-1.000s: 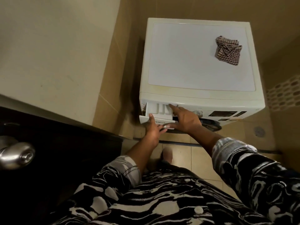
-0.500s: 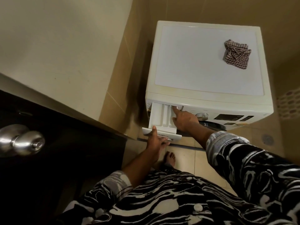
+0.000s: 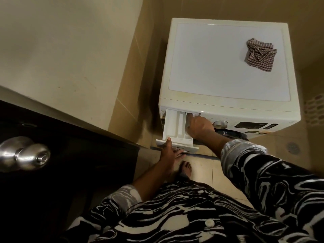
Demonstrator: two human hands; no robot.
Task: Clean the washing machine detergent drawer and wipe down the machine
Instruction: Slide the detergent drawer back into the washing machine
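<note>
White washing machine far right, its detergent drawer pulled out at the front left, checked cloth on top; left hand grips the drawer's front, right hand reaches into its far-right compartment, grasp unclear

- Plaster wall, left: cream, plain, faintly scuffed.
- Tiled wall, right of the plaster: large beige tiles with pale grout lines, running to the far corner.
- Far wall: same beige, in shade.
- Mosaic band, right wall: small oval tiles, brown and pale.
- Floor: beige square tiles.
- Floor drain, right: round, metal.
- Door, near left: dark.
- Door knob: round, brushed metal.
- Light: dim, warm yellow.
</note>
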